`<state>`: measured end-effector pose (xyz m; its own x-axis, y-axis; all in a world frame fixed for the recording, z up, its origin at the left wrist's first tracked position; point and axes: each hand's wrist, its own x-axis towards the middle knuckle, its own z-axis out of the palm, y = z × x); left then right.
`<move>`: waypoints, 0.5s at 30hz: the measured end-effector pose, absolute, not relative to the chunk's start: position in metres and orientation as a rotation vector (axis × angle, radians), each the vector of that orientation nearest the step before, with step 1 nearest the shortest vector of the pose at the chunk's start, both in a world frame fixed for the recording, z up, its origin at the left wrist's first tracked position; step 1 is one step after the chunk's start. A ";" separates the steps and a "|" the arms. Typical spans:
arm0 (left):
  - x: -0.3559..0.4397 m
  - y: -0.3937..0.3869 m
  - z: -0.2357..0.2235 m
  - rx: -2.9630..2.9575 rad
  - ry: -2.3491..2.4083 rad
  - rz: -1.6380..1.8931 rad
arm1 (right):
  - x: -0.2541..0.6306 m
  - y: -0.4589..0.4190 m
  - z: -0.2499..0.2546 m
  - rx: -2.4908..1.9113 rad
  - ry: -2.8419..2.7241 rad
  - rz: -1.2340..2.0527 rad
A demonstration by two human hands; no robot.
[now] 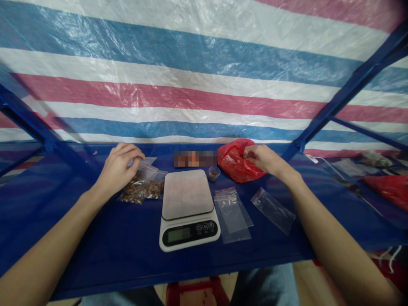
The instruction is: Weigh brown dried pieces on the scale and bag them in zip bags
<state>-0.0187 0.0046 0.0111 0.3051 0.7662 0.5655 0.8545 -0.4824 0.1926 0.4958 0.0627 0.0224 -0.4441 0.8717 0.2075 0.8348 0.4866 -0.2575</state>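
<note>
My left hand is closed in a pinch on the top of a small clear zip bag filled with brown pieces, which lies with other filled bags on the blue table. My right hand grips the mouth of a red plastic bag at the back of the table. A white digital scale stands between my hands with nothing on its platform. A tiny brown cup sits between the scale and the red bag.
Empty clear zip bags lie right of the scale, a stack and a single one. A striped tarp closes the back. Blue frame bars slant at the left and right. Another red bag lies far right.
</note>
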 end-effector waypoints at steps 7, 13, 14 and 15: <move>-0.027 0.007 0.015 -2.398 -1.459 -0.840 | 0.485 0.067 0.013 -1.458 -2.504 -0.018; -0.027 0.008 0.013 -2.412 -1.471 -0.842 | 0.481 0.070 -0.001 -1.473 -2.544 -0.050; -0.027 0.007 0.012 -2.415 -1.473 -0.849 | 0.481 0.070 -0.002 -1.465 -2.547 -0.043; -0.026 0.007 0.012 -2.420 -1.477 -0.858 | 0.480 0.071 -0.003 -1.451 -2.551 -0.022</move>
